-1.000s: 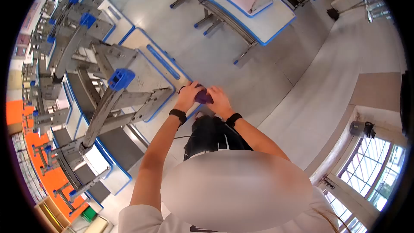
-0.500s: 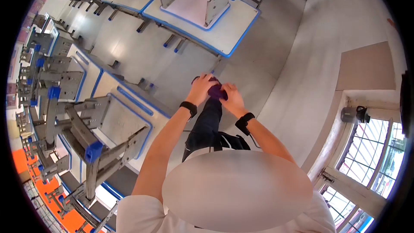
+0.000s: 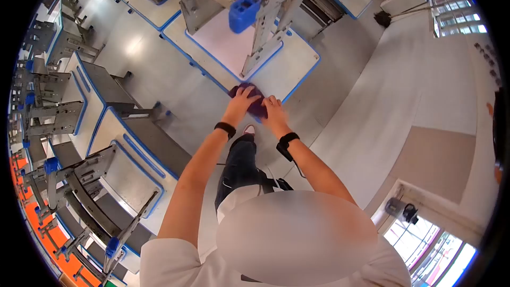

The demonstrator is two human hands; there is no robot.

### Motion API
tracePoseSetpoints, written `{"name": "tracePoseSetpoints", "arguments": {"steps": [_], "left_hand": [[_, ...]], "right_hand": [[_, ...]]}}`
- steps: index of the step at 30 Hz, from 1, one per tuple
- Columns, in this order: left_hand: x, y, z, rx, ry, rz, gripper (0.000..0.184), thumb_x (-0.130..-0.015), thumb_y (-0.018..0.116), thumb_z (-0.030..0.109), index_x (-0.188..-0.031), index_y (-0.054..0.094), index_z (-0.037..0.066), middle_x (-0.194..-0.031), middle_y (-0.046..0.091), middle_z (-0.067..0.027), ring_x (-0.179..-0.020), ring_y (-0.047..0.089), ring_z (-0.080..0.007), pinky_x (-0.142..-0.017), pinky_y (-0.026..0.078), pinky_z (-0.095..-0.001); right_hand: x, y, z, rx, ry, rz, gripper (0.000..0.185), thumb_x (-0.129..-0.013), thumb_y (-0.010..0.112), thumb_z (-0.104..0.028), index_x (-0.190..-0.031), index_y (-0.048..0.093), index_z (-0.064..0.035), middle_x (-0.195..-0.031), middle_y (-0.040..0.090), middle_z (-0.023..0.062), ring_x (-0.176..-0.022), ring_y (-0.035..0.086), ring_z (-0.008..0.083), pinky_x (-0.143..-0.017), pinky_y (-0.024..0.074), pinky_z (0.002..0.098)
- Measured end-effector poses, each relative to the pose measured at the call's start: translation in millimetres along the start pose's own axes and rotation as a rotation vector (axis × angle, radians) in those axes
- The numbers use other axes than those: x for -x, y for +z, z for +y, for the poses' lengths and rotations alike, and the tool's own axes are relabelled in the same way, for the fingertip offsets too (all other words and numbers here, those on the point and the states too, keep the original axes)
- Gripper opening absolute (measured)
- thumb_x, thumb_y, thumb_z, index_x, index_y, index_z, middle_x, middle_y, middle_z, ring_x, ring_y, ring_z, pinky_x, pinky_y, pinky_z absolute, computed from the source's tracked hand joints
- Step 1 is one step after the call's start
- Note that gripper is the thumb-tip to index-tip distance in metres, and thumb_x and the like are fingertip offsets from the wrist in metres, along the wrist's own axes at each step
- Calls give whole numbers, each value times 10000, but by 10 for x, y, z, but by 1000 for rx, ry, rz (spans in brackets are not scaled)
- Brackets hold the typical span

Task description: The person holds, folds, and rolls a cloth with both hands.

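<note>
The cream rectangular tabletop with rounded blue edging (image 3: pixel 300 64) ahead carried an upturned chair with a pale pinkish seat and scuffed grey metal legs (image 3: pixel 223 40), its seat lying against the surface and its legs pointing up, one ending in a blue plastic cap (image 3: pixel 244 13). At the near edge, a dark purple cloth (image 3: pixel 257 107) overlapped the tabletop in view, under the left hand (image 3: pixel 241 102) and right hand (image 3: pixel 275 116); whether it touched could not be told. To the left, another cream, blue-edged tabletop (image 3: pixel 109 130) with a long blue-rimmed groove (image 3: pixel 144 155) bore a second upturned chair (image 3: pixel 133 178).
</note>
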State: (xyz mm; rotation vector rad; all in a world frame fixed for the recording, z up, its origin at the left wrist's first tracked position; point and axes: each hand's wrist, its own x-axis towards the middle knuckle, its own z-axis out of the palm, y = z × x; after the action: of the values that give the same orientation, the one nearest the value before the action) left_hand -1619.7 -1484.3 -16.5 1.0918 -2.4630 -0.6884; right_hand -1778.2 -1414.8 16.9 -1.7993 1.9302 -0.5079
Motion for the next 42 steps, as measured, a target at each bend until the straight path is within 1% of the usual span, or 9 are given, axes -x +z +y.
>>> {"name": "tracePoseSetpoints", "arguments": {"steps": [4,11,21,27,32,35,39,40,42], "left_hand": [[-30,37,121,64,-145,-61,581,-681,586,-117,-1187,654,161,-1419,441,-86,-1205,452,-402,-987,474,-452],[-618,140,298,147,5,-176,549,-688,563,-117,-1171,649,130,-1420,450,-104,-1209,439,-422,-1041,425,-456],[-1799,674,601,158,-53,-66,370,-766,571,-6,-1107,673,95,-1382,469,-118,-1178,456,-403,-981,468,-429],[-2451,880,729,128,-184,-9,376,-761,573,-36,-1090,680,110,-1365,469,-117,-1165,455,-401,-943,495,-406],[-2872,961,776,-31,-361,5,668,-638,667,-99,-1241,594,180,-1336,432,-120,-1157,470,-391,-886,521,-434],[-3098,982,728,-131,-533,113,656,-630,685,-86,-1228,604,172,-1314,439,-137,-1143,479,-395,-877,526,-431],[-3469,571,666,-256,-705,121,704,-607,734,-27,-1272,545,104,-1248,453,-157,-1099,506,-378,-830,543,-408],[-3530,470,622,-366,-679,157,630,-627,757,44,-1219,542,51,-1175,491,-169,-1027,535,-339,-783,546,-337],[-3651,477,401,-427,-793,116,621,-639,755,42,-1221,536,31,-1134,508,-180,-987,548,-335,-763,541,-322]], "right_hand": [[-76,-76,71,-60,2,-82,439,-608,777,-60,-955,514,-115,-1053,483,69,-1036,516,320,-793,507,439],[-115,-243,458,-110,57,-40,503,-605,775,-30,-1039,525,-67,-1054,484,119,-1035,514,364,-816,500,462],[-791,-898,1288,-39,88,0,435,-635,737,-11,-1008,519,-65,-1037,482,117,-1038,509,349,-841,483,447],[-1364,-1264,1846,-35,-123,24,398,-643,711,9,-986,520,-58,-1033,497,105,-1002,497,345,-848,463,432],[-1965,-1518,2239,-27,-300,-81,459,-638,721,27,-1042,525,-68,-1074,510,103,-1004,499,355,-845,467,437],[-2475,-1699,2279,-98,-470,-146,459,-645,711,43,-1050,527,-72,-1085,523,99,-1017,499,360,-858,466,440],[-3253,-1656,2118,-131,-591,-209,439,-659,688,61,-1052,540,-67,-1080,555,98,-1049,498,364,-888,463,444],[-3433,-1636,2060,-131,-623,-201,436,-662,684,65,-1054,545,-67,-1082,565,98,-1058,498,365,-895,462,445],[-3708,-1579,1893,-154,-695,-228,444,-663,674,72,-1068,555,-66,-1100,582,101,-1068,498,365,-906,461,444]]}}
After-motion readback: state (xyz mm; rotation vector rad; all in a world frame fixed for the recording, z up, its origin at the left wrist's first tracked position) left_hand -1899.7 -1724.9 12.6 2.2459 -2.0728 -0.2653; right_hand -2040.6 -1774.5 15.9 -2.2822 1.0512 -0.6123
